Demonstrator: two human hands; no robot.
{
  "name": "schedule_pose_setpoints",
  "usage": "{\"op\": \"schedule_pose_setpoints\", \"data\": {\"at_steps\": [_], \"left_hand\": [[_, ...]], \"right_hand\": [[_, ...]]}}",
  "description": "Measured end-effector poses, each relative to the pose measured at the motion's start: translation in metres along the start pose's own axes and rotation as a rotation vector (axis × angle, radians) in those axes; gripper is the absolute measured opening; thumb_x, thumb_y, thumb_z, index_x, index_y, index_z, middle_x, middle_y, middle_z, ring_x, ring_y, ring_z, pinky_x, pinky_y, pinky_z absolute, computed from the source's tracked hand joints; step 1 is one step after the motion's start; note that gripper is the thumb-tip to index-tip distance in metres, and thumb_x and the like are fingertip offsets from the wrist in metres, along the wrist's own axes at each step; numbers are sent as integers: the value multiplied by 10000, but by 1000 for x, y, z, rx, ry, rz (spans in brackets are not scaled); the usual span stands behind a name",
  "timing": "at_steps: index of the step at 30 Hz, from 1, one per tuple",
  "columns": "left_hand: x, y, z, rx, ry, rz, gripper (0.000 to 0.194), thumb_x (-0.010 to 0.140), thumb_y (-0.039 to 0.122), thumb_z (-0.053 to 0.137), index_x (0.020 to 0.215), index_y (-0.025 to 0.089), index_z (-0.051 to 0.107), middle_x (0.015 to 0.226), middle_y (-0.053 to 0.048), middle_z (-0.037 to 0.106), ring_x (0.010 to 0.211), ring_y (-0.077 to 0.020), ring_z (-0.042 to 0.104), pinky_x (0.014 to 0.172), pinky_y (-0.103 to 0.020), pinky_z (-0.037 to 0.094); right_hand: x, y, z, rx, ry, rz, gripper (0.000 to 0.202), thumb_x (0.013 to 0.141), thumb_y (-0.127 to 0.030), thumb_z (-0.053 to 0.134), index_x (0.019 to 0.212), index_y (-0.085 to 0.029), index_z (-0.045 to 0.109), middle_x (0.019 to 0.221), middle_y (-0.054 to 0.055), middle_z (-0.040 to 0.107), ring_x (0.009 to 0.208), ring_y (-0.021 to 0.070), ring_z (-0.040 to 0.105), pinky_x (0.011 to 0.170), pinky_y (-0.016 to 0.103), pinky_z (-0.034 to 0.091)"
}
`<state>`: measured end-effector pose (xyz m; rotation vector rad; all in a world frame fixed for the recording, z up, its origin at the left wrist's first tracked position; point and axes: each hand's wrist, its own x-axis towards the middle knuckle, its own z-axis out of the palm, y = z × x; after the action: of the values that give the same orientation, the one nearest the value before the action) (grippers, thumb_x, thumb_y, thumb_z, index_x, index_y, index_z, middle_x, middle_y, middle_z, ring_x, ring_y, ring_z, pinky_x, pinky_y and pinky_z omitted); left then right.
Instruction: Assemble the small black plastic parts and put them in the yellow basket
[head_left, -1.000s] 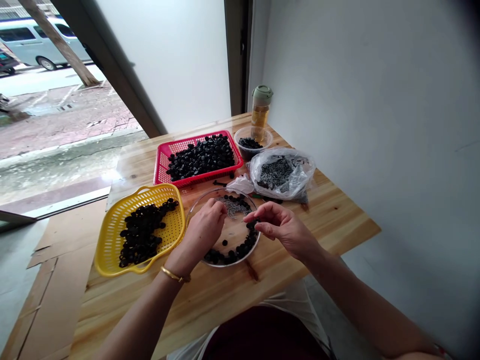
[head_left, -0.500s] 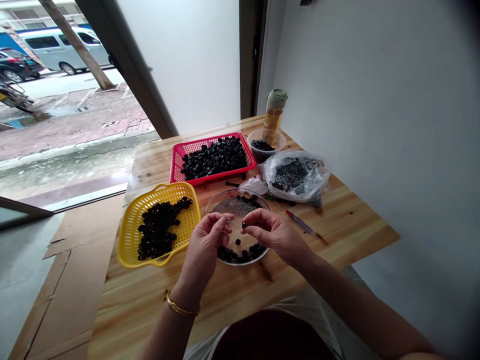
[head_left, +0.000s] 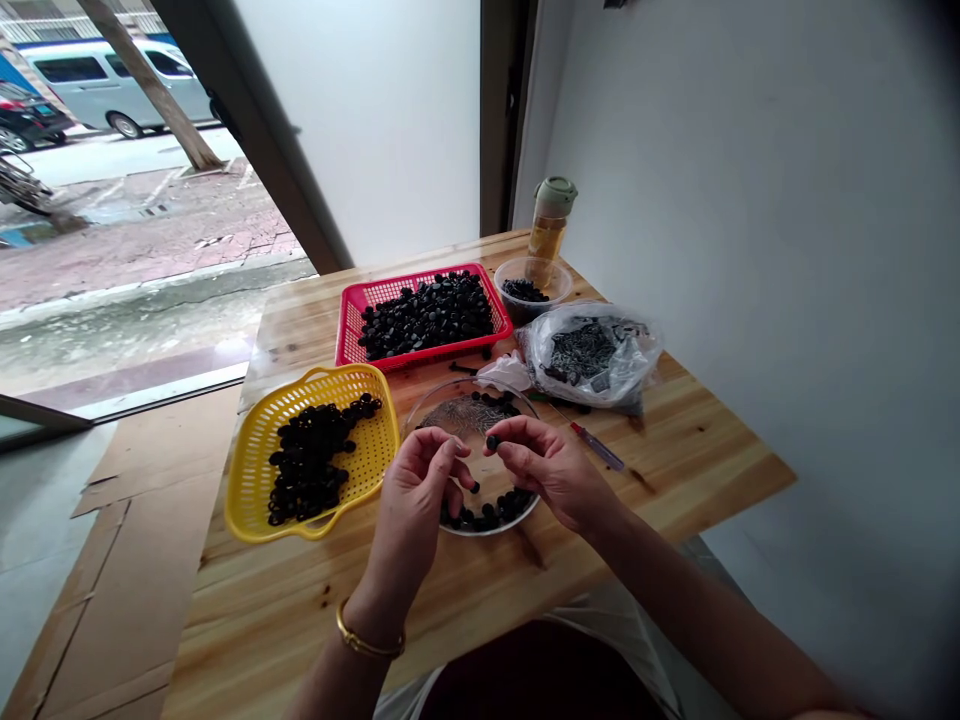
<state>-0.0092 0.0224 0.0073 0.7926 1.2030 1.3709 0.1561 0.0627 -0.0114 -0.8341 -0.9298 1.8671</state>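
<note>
Over the round clear tray [head_left: 501, 527], my right hand [head_left: 541, 462] pinches a small round black piece [head_left: 492, 443] between thumb and fingertips. Just left of it, my left hand [head_left: 426, 472] has its thumb and fingers pressed together; what they hold is too small to make out. The two hands are close but apart. Inside the tray, black round pieces [head_left: 489, 517] lie along the near edge, with thin metallic bits [head_left: 459, 412] and more black pieces at the far side. One black piece shows beside my left fingertips.
A yellow basket [head_left: 365, 465] of black parts stands left, a red basket [head_left: 346, 332] behind. Farther right are a clear bowl [head_left: 556, 285], a bottle [head_left: 550, 220], a plastic bag [head_left: 634, 355] of small parts and a screwdriver-like tool [head_left: 598, 446] on the wooden table [head_left: 720, 450].
The black piece in my right hand has turned and sits slightly higher. My left fingers have shifted a little, and the view has moved slightly.
</note>
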Motion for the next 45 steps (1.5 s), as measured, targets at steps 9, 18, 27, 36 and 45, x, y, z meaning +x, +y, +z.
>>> {"op": "schedule_pose_setpoints", "data": {"at_steps": [9,18,27,36,45], "left_hand": [[-17,8,13,97,-87,78,190,864,329,776,968,170,760,701,-7,696,527,-97,605,470,-185,492],[-20,14,19,98,-32,120,272,827,270,796,1041,213,638,711,38,647,601,-135,671,466,-184,512],[-32,-1,16,362,-38,289,134,947,189,629,1071,238,627,779,16,662,695,-139,677,615,-221,515],[32,63,-99,1587,-177,364,223,971,213,576,1154,213,703,1078,-82,729,936,-234,674,836,-357,525],[81,59,-139,1776,-318,295,123,817,159,697,894,173,792,929,-140,720,935,-335,658,842,-428,507]], "right_hand": [[-8,1,-4,6,-32,14,324,729,-443,900,929,-227,763,849,2,678,572,69,409,492,192,340],[-14,1,-6,-269,-55,-205,260,833,-451,822,990,-247,786,761,3,609,670,135,518,587,237,449],[-22,-1,1,-723,-17,-662,169,939,-170,680,1027,-264,788,951,57,812,869,214,755,741,298,593],[-22,-6,-2,-484,201,-362,137,904,-309,745,1018,-234,758,894,31,792,748,149,718,617,206,551],[-27,2,7,-510,53,-294,130,921,-321,731,1011,-231,758,859,40,781,729,162,711,629,227,557]]}}
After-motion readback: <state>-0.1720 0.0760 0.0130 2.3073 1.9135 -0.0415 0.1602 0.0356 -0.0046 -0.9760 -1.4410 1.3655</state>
